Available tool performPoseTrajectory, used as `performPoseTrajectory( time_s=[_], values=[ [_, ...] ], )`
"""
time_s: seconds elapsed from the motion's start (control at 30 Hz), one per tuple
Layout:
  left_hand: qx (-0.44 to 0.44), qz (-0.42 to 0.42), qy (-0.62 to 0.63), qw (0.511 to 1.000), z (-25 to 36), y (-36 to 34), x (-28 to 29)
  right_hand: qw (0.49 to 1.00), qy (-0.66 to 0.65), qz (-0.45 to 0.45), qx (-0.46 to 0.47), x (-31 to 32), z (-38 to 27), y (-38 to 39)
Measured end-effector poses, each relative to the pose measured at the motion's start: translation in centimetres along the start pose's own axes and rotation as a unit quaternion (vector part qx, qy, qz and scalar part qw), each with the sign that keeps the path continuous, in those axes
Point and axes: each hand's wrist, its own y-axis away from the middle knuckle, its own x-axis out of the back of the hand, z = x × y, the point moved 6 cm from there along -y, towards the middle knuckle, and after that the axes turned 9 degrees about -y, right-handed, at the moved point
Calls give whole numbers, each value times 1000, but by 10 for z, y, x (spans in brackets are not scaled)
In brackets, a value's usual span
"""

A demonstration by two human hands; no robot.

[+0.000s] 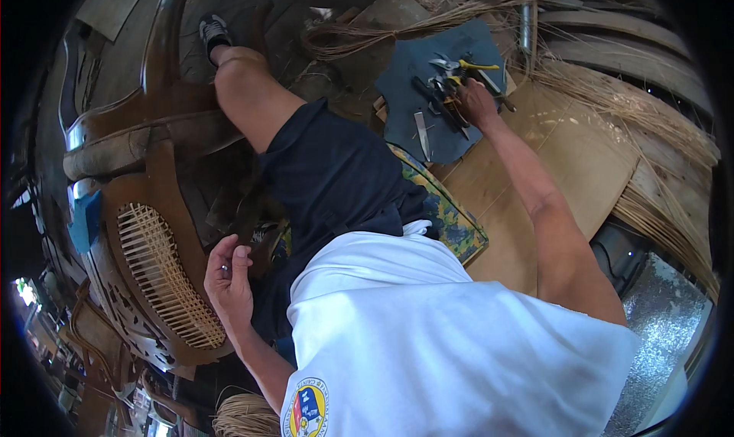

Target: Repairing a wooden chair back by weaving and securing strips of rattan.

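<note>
My right hand reaches into a pile of hand tools on a dark blue-grey sheet. Its fingertips are lost among the tools, so a grip cannot be made out. Yellow-handled pruning shears lie right by the fingers, with dark-handled tools beneath. Apart from the pile, a knife with a pale blade rests on the sheet. My left hand is raised beside a carved wooden chair, palm partly up and fingers loosely bent, with nothing visible in it. The chair's oval panel carries partly woven cane strips.
Brown wooden chair parts rise at the left, near my leg. A plywood board lies under the sheet. Bundled cane strands run along the back, with more strands at the right. A coiled cane bundle sits at the lower left.
</note>
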Motion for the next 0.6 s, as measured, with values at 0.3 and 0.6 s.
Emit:
performPoseTrajectory(
  time_s=[0.3,0.6],
  values=[
    [57,25,15,998,-22,14,7,946,-322,46,17,-94,-69,87],
    [-51,-9,19,998,21,-1,-10,976,-187,-63,-91,-153,-65,65]
  ],
)
